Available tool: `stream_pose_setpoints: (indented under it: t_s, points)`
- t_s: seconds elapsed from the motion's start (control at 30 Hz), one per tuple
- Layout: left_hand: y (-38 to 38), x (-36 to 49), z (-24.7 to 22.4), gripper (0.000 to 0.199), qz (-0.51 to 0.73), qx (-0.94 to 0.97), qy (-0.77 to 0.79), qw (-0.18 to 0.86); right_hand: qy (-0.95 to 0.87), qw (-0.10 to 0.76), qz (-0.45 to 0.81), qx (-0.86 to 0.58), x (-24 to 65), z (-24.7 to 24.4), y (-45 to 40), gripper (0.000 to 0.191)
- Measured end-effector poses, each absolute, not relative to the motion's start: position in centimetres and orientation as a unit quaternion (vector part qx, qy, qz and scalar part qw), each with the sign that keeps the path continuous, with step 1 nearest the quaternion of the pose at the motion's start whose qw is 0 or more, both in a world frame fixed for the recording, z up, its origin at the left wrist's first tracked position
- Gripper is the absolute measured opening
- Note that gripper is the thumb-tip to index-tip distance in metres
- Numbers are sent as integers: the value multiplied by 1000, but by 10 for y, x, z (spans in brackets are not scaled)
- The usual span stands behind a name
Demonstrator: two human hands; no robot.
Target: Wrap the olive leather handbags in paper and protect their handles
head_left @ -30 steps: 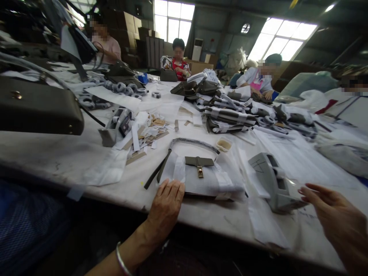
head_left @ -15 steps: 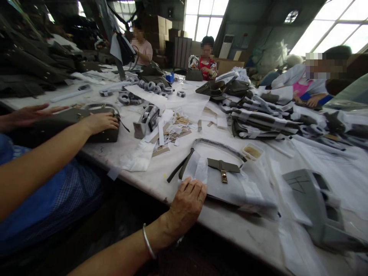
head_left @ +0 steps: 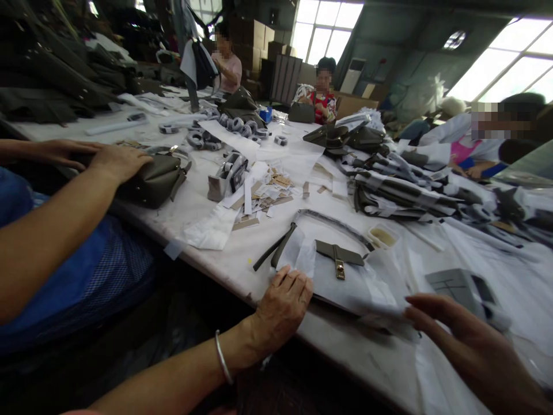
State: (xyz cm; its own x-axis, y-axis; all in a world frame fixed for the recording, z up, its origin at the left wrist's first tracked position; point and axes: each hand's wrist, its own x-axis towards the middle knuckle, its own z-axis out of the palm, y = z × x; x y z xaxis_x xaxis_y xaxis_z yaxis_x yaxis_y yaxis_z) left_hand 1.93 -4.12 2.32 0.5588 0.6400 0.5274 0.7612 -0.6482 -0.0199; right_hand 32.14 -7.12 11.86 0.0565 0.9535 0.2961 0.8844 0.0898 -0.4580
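Observation:
A dark olive handbag [head_left: 339, 253] with a gold clasp lies on the table, partly wrapped in white tissue paper [head_left: 302, 256]. Its wrapped handle [head_left: 332, 218] arches toward the back, and a loose strap [head_left: 272, 251] sticks out at the left. My left hand [head_left: 285, 302], with a silver bangle on the wrist, has its fingers together over the bag's lower left edge, gripping it; the thumb is hidden. At the bag's lower right corner, my right hand [head_left: 462, 334] reaches in with fingers apart, nothing visible between them.
Paper and card scraps [head_left: 270, 193] lie beside a grey tape dispenser [head_left: 228, 176]; another dispenser [head_left: 462, 291] stands at the right. Wrapped bags [head_left: 401, 193] are piled at the back right. At the left, a person's hands rest on another bag [head_left: 159, 178]. Three people sit farther back.
My right hand has come into view at the bag's right corner. My left hand keeps its place on the bag. The neighbour's hands and bag have shifted, and the view has tilted slightly.

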Motion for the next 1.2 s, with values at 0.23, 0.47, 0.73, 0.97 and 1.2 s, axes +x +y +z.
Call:
stream_pose_setpoints:
  t_s: [0.23, 0.47, 0.73, 0.97, 1.2]
  points:
    - [-45, 21, 27, 30, -252, -863, -422, 114, -838, 118, 255, -468, 202, 128, 17, 9]
    - [-45, 21, 25, 34, -275, -860, -417, 108, -895, -19, 220, -388, 182, 112, 70, 11]
    - [-44, 21, 24, 36, -269, -865, -416, 85, -922, -141, 147, -328, 158, 103, 94, 18]
    - [-44, 21, 19, 36, -277, -862, -417, 78, -941, -220, 69, -248, 143, 109, 101, 8]
    - [-42, 20, 16, 34, -277, -864, -414, 75, -941, -266, 20, -207, 139, 118, 109, 14]
